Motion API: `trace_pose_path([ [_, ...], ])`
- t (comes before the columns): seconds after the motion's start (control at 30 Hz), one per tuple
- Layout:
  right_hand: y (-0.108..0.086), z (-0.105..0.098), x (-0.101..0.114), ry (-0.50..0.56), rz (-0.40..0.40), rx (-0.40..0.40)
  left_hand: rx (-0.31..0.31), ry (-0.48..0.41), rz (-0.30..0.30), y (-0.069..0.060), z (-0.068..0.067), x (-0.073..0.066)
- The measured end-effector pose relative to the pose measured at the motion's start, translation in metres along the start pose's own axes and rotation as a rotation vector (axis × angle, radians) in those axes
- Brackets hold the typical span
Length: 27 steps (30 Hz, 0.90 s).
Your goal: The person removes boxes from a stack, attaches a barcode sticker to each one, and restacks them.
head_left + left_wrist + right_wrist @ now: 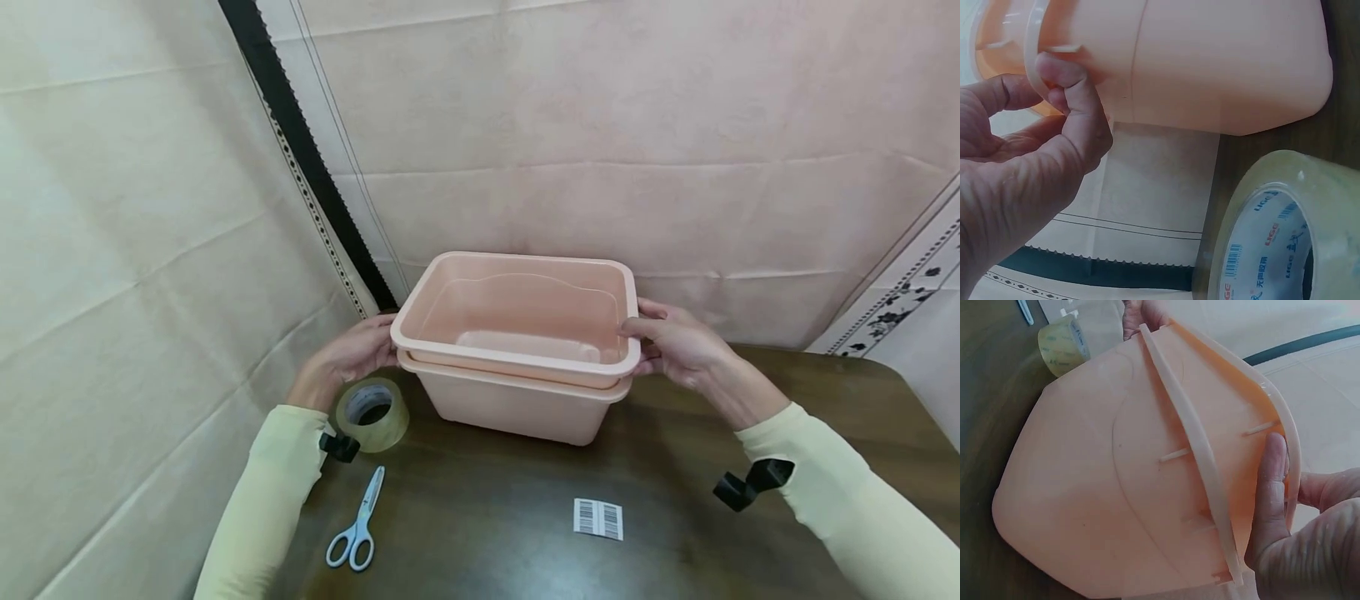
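Two pale pink plastic bins are nested on the table, the upper bin [525, 300] sitting inside the lower bin [510, 408] with a narrow gap between their rims. At the left end, my left hand [360, 348] pinches the rim of the lower bin; the left wrist view shows fingertips curled on that rim. My right hand [678, 342] grips the right end of the upper bin, thumb over its rim and fingers beneath. In the right wrist view one finger [1270, 481] lies under the upper rim. The upper bin's base is mostly hidden inside the lower one.
A roll of clear packing tape [393, 423] stands beside the left wrist. Blue-and-white scissors [362, 527] lie at the front left. A white barcode label [597, 519] lies on the dark wooden table [480, 517]. Cloth curtains [600, 125] hang behind and at the left.
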State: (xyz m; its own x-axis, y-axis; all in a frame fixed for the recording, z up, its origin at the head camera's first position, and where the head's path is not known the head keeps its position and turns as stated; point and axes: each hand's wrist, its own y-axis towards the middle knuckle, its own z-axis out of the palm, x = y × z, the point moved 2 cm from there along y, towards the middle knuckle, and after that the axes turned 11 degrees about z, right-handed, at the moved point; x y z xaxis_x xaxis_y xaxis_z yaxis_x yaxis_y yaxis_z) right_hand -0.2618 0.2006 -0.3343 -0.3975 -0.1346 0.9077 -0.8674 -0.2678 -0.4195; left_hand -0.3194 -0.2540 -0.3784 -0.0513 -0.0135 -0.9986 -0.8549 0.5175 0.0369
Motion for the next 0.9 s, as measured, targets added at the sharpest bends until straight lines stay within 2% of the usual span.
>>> trace_pose_path([
  [0.4, -0.004, 0.001, 0.010, 0.091, -0.014, 0.013, -0.006, 0.027, -0.027, -0.002, 0.006, -0.002],
  [0.67, -0.009, 0.005, 0.031, 0.146, -0.012, 0.017, -0.006, 0.026, -0.002, 0.000, 0.009, -0.002],
  [0.9, -0.018, 0.014, 0.048, 0.379, -0.058, 0.035, -0.003, 0.024, 0.041, 0.003, 0.011, 0.000],
])
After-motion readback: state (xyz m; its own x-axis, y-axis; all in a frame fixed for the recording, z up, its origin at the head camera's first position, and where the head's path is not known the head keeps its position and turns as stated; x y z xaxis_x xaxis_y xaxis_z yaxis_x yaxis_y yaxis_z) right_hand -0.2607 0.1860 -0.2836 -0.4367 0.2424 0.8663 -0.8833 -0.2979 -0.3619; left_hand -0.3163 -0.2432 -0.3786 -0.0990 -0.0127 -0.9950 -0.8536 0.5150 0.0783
